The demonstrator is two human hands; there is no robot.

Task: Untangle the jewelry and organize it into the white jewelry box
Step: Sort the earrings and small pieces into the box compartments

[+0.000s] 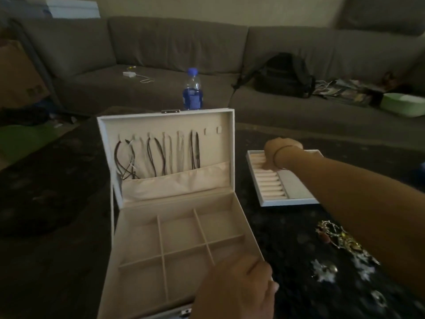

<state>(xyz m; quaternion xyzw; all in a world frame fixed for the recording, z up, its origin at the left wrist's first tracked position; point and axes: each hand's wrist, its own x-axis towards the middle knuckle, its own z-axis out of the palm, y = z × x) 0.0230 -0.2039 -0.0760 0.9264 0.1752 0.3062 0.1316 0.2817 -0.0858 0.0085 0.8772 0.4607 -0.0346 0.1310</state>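
Note:
The white jewelry box [177, 236] stands open on a dark table, its divided lower compartments bare. Several cord and chain necklaces [156, 155] hang from hooks inside the upright lid, their ends tucked into the lid pocket. My left hand [234, 286] grips the box's front right corner, fingers curled over the rim. To the right lies the box's removable tray [292, 201] with ring rolls. My right hand [276, 153] reaches down onto those rolls, wrist bent and fingertips hidden. A tangle of gold jewelry [338, 238] lies under my right forearm, and small flower-shaped pieces [324, 270] lie nearer to me.
A blue-capped water bottle [192, 93] stands just behind the box lid. A grey sofa [161, 49] wraps round the back, with a black backpack [285, 77], papers and a green container [402, 107] on it. The dark patterned table extends to the left of the box.

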